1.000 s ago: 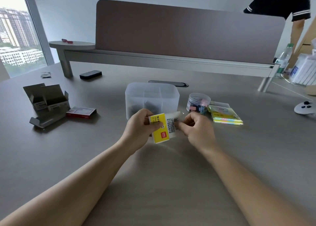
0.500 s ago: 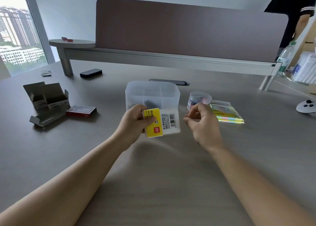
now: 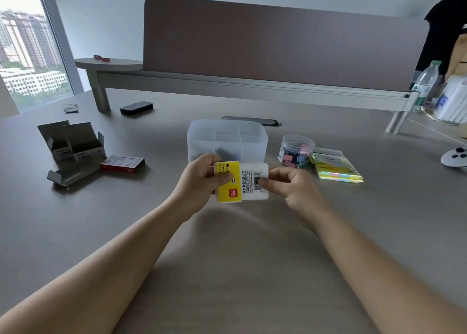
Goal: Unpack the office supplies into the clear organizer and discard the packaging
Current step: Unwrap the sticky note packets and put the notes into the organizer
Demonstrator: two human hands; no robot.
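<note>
We've got the index-tab pack point(image 3: 241, 181) in the air just in front of the clear organizer point(image 3: 227, 139). Left hand point(image 3: 199, 182) clamps the yellow end, right hand point(image 3: 290, 186) pinches the white barcode end with thumb and forefinger. Looks light, thin, slick film, so grip the edges, tear at the seam. Yellow label, white back. Beyond: clip jar point(image 3: 297, 149), sticky-note pack point(image 3: 336, 169) right of the organizer, opened boxes point(image 3: 70, 146) far left

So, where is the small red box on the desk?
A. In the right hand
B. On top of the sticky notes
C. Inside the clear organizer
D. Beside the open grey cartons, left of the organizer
D: the red box lies flat beside the open grey cartons, left of the clear organizer.
</note>
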